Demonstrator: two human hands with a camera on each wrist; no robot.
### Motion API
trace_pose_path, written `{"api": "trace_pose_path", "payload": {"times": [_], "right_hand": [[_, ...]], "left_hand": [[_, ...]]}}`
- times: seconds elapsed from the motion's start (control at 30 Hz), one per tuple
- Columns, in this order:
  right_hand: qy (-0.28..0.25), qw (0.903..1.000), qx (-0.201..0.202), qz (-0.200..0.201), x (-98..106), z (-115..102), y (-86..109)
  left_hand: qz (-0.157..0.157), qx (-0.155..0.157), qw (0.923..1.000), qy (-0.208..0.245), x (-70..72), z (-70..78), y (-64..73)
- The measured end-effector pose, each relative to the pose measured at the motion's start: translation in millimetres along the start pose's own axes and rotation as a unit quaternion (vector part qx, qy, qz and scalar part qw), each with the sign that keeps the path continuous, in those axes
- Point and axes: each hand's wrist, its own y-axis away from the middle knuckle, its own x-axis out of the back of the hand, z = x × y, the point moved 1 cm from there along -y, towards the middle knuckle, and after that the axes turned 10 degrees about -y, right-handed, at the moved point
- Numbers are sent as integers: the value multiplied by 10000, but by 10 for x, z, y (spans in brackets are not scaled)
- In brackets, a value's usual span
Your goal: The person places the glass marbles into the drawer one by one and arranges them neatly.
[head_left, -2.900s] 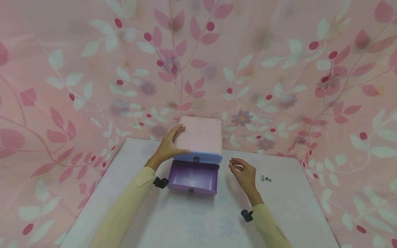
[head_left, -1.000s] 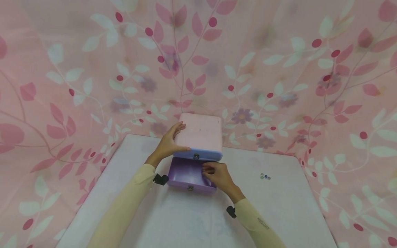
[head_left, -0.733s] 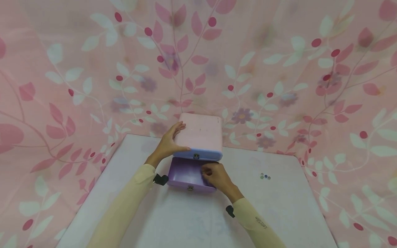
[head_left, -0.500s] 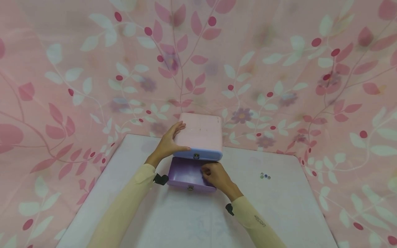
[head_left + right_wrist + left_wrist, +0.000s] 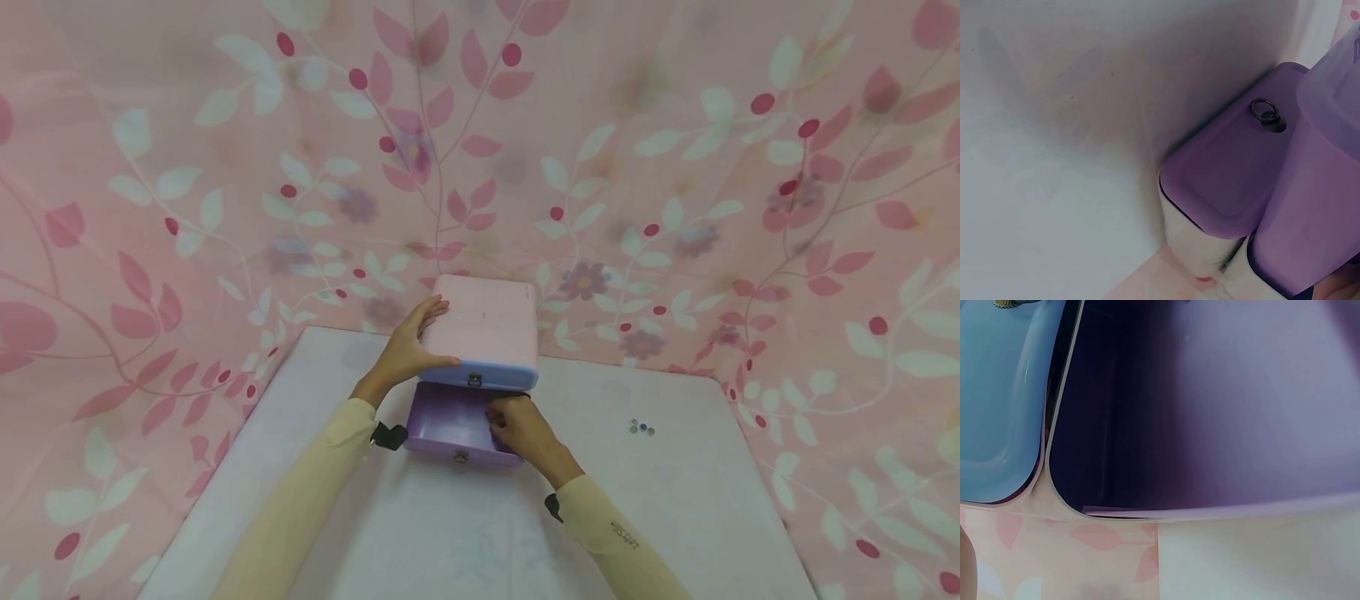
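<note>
A small drawer box (image 5: 483,321) with a pink top stands at the back of the table. Its blue upper drawer (image 5: 498,379) is closed; the purple drawer (image 5: 435,451) below is pulled out. My left hand (image 5: 405,346) rests on the box's left side, thumb extended along the front top edge, fingers at the side. Inside the purple drawer, at its right end, is my right hand (image 5: 521,427) with curled fingers; whatever its fingertips may hold is hidden. In the right wrist view a closed lower purple drawer (image 5: 1229,169) with a ring pull shows.
Several small glass marbles (image 5: 642,427), one of them blue, lie on the white table (image 5: 675,500) to the right of the box. A pink floral cloth (image 5: 637,167) hangs behind and at both sides.
My right hand has moved left from beside the box into the purple drawer; during the last second it shifts only slightly there. My left hand keeps its place on the box.
</note>
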Motion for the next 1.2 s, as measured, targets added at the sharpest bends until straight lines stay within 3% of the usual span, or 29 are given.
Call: {"api": "trace_pose_path", "payload": {"times": [0.27,0.43,0.6,1.2], "right_hand": [[-14,9994,233,255,-22,18,21],[-602,9973,81,401,-25,36,48],[-1239,9910,-40,498,2,39,88],[-2018,9648,391,1642,309,103,293]], "left_hand": [[2,30,10000,15,5,0,-1],[26,11,10000,26,4,7,-10],[20,77,10000,21,5,8,-6],[-26,145,9999,-5,7,18,0]]}}
